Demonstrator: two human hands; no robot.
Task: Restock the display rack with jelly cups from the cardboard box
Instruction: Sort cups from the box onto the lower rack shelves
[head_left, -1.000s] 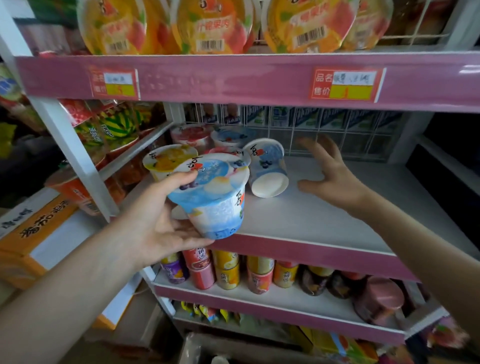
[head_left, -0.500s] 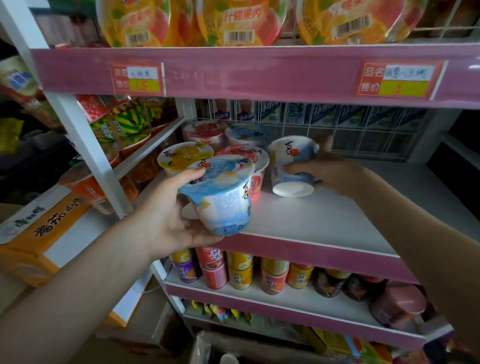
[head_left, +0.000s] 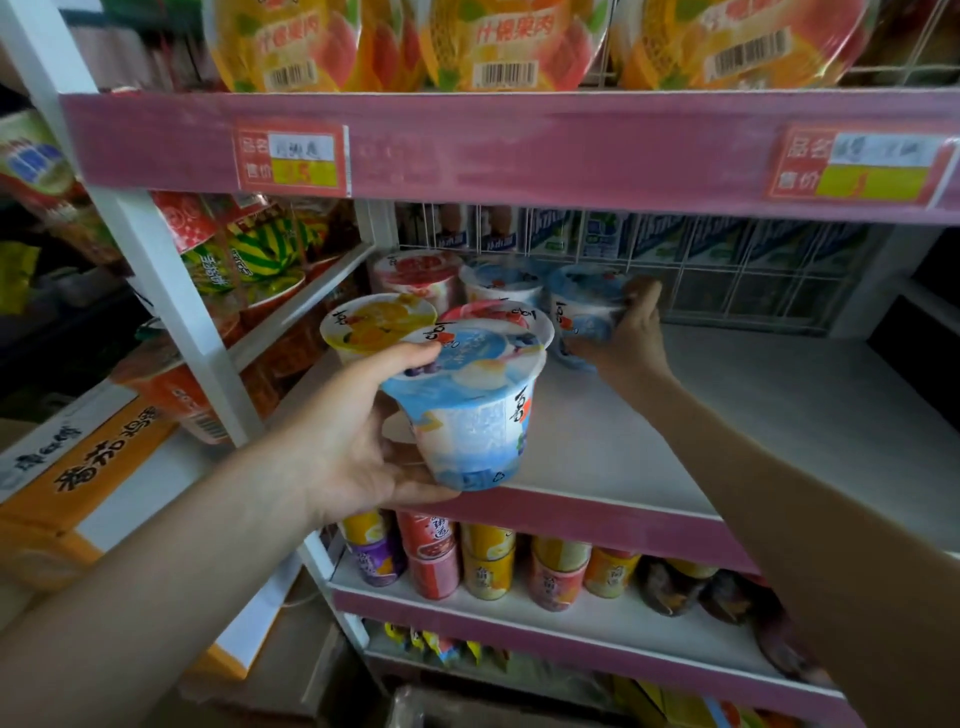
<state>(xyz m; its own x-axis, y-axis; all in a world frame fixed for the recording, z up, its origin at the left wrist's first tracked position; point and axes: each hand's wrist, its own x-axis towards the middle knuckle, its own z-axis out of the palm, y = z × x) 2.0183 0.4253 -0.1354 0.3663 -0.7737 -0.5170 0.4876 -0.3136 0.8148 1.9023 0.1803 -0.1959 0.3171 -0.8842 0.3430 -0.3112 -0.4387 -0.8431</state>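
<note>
A white wire grid (head_left: 753, 296) backs the pink-edged display rack (head_left: 519, 150). Left of it, a white-framed side shelf (head_left: 301, 304) holds snack packs (head_left: 249, 260) above an orange carton (head_left: 78, 467). Lighting is dim.

Left price label (head_left: 291, 160) and right price label (head_left: 862, 166): red border, yellow field, writing blurred.
Drink cartons (head_left: 597, 234): blue-and-white, one row behind a wire grid (head_left: 753, 291).
Small cans (head_left: 488, 566): yellow, red, purple; stacked two high.
Orange carton (head_left: 78, 467): black characters, far left.
Watermelon-striped packs (head_left: 260, 254): left, tilted.
</note>
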